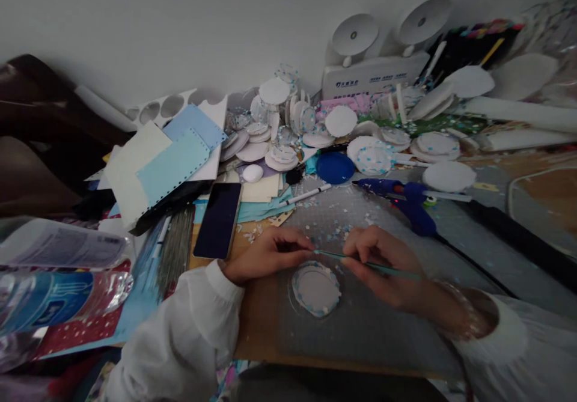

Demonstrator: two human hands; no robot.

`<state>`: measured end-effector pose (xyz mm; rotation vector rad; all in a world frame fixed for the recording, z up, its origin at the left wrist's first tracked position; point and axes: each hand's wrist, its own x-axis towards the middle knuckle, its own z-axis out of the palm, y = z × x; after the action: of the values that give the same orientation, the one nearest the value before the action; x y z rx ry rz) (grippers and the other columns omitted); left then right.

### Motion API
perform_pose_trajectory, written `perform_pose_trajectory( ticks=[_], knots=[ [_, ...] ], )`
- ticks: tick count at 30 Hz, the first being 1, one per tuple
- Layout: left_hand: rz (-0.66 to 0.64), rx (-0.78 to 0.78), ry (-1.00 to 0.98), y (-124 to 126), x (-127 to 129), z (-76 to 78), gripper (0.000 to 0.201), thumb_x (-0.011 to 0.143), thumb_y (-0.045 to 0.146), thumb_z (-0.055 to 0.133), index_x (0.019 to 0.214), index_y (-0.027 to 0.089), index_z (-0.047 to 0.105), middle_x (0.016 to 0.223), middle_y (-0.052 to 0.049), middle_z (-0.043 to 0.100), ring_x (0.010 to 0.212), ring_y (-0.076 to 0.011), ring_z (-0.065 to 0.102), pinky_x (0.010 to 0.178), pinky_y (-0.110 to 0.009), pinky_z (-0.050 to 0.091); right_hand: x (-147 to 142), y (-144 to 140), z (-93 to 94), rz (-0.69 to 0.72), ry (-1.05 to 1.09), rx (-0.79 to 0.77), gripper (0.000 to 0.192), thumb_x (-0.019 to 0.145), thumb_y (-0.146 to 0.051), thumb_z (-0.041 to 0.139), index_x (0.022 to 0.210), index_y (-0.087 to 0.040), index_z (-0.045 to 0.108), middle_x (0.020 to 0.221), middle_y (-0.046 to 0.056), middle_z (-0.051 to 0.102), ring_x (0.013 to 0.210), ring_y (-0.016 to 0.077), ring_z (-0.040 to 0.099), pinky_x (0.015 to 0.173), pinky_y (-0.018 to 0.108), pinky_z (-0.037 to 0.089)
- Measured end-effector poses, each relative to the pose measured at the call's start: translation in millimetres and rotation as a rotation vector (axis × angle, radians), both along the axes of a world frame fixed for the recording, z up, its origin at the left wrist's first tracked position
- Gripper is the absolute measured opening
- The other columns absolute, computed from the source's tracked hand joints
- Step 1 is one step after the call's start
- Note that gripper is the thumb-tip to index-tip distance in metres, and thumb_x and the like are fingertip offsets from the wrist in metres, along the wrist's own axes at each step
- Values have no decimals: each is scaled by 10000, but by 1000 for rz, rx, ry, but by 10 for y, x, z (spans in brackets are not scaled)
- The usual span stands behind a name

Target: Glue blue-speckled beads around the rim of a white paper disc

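Note:
My right hand (pixel 387 267) is closed around slim teal tweezers (pixel 378 267), whose tip points left. At that tip, the thumb and forefinger of my left hand (pixel 274 252) pinch together; whatever lies between them is too small to make out. Just below both hands, a white disc (pixel 316 289) with pale blue bits around its rim lies flat on the grey cutting mat (pixel 360 336). Tiny white and blue pieces (pixel 342 231) are scattered on the mat beyond my hands.
A blue glue gun (pixel 406 201) lies at the right, its cord running toward me. Left are a phone (pixel 219 220), paper sheets (pixel 174 164), wire stems (pixel 174 252) and plastic bottles (pixel 58 297). White discs (pixel 342 121) and a blue lid (pixel 335 167) crowd the back.

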<state>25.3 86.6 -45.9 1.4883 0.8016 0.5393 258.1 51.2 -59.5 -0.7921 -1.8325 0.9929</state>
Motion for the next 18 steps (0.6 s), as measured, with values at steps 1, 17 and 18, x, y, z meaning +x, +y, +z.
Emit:
perform_pose_trajectory(
  ticks=[1, 17, 18],
  knots=[
    [-1, -6, 1, 1, 2, 1, 197, 815, 302, 681, 850, 111, 718, 829, -65, 701, 754, -134, 623, 715, -226, 485, 4, 3, -8, -8, 19, -19, 221, 863, -120, 554, 805, -232, 372, 733, -24, 506, 627, 116, 463, 559, 257, 379],
    [175, 60, 0, -100, -54, 82, 490, 859, 557, 556, 694, 129, 728, 471, 24, 480, 469, -80, 396, 485, -224, 301, -265, 130, 424, -90, -336, 699, 208, 839, -41, 515, 813, -244, 473, 690, -8, 563, 663, 158, 519, 608, 321, 421],
    [171, 27, -32, -108, -57, 62, 535, 846, 592, 550, 614, 128, 684, 441, 34, 430, 446, -75, 364, 467, -228, 273, -325, 137, 457, -57, -421, 803, 197, 864, -61, 490, 790, -243, 489, 680, -1, 572, 654, 165, 511, 600, 331, 416]
  ],
)
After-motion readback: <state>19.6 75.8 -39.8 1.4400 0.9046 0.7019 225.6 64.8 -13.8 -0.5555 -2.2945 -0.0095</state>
